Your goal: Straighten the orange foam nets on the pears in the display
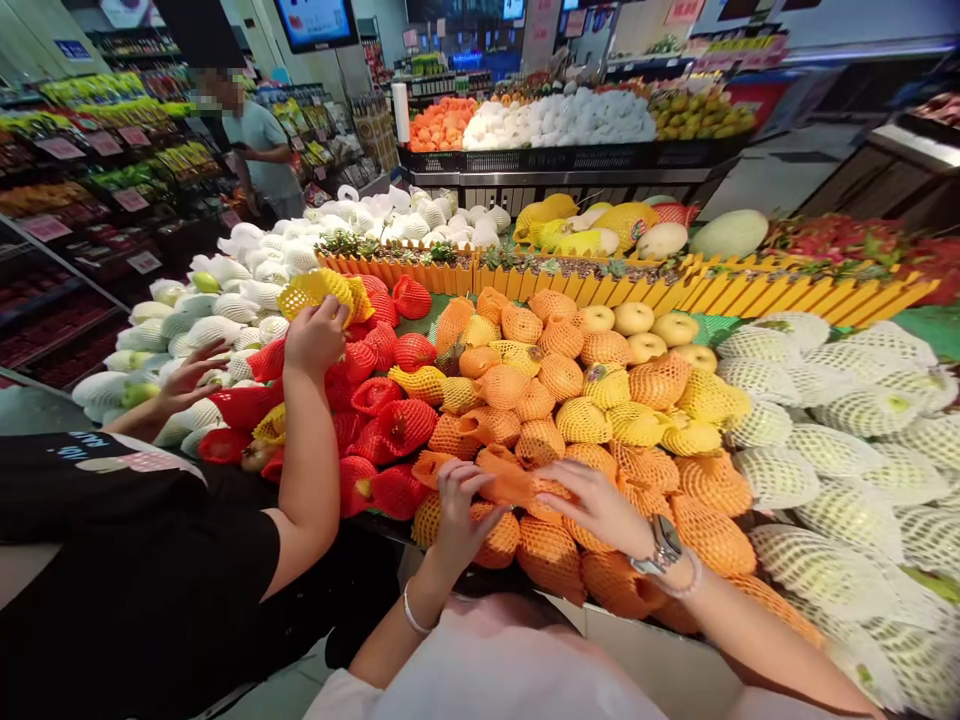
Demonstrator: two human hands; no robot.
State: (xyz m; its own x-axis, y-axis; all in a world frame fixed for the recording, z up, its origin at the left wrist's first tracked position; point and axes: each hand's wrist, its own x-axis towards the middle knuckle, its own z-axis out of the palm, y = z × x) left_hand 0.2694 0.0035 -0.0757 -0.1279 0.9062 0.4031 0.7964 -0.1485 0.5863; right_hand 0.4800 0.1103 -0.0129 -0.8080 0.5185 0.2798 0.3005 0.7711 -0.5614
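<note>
The left hand (461, 500) and the right hand (596, 505) both hold one orange foam net (510, 485) between them, fingers closed on its ends, at the near edge of the table (652, 650). It lies above orange netted fruits (551, 545). At the left, a co-worker's hand (315, 335) grips a yellow net (319, 290).

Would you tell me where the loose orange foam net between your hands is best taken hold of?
Probably by its two ends, from above and from the near side. The orange foam net lies empty and stretched sideways over the netted fruit pile, so it is limp, with no firm middle. The left hand already pinches its left end and the right hand lies over its right part.
</note>
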